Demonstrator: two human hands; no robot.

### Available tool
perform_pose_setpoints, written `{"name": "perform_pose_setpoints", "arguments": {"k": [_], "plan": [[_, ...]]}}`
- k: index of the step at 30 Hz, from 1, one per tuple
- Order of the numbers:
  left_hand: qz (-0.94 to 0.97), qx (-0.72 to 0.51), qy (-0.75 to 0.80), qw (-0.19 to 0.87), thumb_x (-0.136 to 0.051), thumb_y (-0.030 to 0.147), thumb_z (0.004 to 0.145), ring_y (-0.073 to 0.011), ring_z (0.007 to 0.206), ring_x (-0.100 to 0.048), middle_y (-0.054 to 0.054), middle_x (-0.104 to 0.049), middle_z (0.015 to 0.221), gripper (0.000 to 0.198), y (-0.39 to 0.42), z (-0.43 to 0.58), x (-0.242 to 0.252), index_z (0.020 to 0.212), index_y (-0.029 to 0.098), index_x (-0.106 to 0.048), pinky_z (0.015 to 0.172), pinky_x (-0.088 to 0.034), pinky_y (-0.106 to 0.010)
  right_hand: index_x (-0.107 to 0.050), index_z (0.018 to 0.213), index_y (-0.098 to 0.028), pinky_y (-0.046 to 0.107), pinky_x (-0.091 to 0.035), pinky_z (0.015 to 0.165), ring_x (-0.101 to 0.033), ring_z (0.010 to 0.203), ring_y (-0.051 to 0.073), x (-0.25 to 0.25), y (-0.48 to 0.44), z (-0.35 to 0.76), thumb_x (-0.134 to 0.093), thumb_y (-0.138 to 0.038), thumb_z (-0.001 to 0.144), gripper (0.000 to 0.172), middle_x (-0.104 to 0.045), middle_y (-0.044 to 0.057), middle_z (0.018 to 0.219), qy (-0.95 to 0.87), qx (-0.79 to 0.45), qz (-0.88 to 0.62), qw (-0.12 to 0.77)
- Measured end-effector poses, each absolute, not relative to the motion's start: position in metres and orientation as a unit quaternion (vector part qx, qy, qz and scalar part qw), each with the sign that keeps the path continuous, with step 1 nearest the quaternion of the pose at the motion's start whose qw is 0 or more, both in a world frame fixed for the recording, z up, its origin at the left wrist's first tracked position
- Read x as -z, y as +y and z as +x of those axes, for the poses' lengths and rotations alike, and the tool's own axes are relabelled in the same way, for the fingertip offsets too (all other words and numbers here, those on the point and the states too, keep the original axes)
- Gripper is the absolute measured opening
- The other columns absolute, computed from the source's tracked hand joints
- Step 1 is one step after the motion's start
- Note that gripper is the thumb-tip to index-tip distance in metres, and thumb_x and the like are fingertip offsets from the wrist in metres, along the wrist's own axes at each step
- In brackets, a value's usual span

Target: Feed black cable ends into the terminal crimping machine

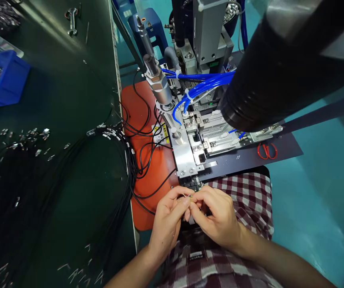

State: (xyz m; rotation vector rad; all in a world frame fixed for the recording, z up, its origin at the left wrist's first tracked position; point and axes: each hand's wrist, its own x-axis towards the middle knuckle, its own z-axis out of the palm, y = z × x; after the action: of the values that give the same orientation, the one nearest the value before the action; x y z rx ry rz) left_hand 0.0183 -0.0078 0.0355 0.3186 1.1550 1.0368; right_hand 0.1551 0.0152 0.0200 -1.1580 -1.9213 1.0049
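My left hand and my right hand meet over my lap, just in front of the machine's front edge. Both pinch the stripped end of a thin black cable, fingertips touching at the fine wire strands. A small metal piece seems to sit between my right fingers, too small to name. The cable runs left to a bundle of black cables draped over the green table.
A metal press machine with blue air hoses stands ahead on an orange mat. Red scissors lie at its right. A blue bin of metal parts sits far left; loose metal clips dot the table.
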Motion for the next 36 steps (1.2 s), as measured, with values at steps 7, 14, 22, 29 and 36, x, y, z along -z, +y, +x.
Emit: {"name": "perform_pose_setpoints", "arguments": {"k": [7,14,22,29,36], "plan": [[0.145,-0.487,0.516,0.69,-0.073,0.025,0.076,-0.0023,0.05,-0.044,0.002,-0.054,0.081,0.015,-0.005,0.017,-0.031,0.077,0.014,-0.061,0.05,-0.034,-0.02,-0.058,0.071,-0.021,0.028,-0.037,0.055,-0.048,0.052,0.012,-0.02,0.017,0.155,-0.059,-0.016,0.084,0.014,-0.054,-0.002,0.06,-0.712,-0.41,-0.471,0.322],[0.201,-0.485,0.508,0.682,-0.067,0.022,0.082,-0.0013,0.05,-0.046,0.004,-0.052,0.081,0.01,-0.009,0.013,-0.027,0.079,0.016,-0.059,0.05,-0.035,-0.02,-0.062,0.087,-0.02,0.029,-0.044,0.059,-0.053,0.06,0.013,-0.021,0.025,0.172,-0.061,-0.02,0.086,0.002,-0.061,0.002,0.074,-0.69,-0.488,-0.449,0.29],[0.246,-0.456,0.525,0.675,-0.066,0.024,0.084,-0.0023,0.052,-0.047,0.002,-0.053,0.084,0.011,-0.013,0.012,-0.026,0.08,0.016,-0.058,0.05,-0.037,-0.019,-0.063,0.092,-0.021,0.029,-0.046,0.06,-0.054,0.065,0.015,-0.021,0.028,0.176,-0.06,-0.02,0.087,0.006,-0.059,0.003,0.081,-0.643,-0.518,-0.458,0.331],[0.264,-0.445,0.529,0.673,-0.065,0.024,0.084,-0.002,0.052,-0.046,0.002,-0.052,0.084,0.012,-0.013,0.012,-0.026,0.081,0.016,-0.056,0.05,-0.037,-0.019,-0.062,0.091,-0.021,0.028,-0.044,0.057,-0.052,0.064,0.014,-0.024,0.026,0.172,-0.062,-0.016,0.085,0.007,-0.059,0.003,0.081,-0.654,-0.512,-0.445,0.333],[0.266,-0.44,0.538,0.668,-0.068,0.023,0.079,-0.004,0.054,-0.046,0.001,-0.053,0.08,0.013,-0.009,0.014,-0.032,0.076,0.016,-0.057,0.046,-0.036,-0.017,-0.061,0.08,-0.02,0.028,-0.042,0.061,-0.052,0.065,0.014,-0.026,0.03,0.173,-0.059,-0.019,0.087,0.007,-0.057,0.001,0.075,-0.637,-0.55,-0.447,0.303]]}}
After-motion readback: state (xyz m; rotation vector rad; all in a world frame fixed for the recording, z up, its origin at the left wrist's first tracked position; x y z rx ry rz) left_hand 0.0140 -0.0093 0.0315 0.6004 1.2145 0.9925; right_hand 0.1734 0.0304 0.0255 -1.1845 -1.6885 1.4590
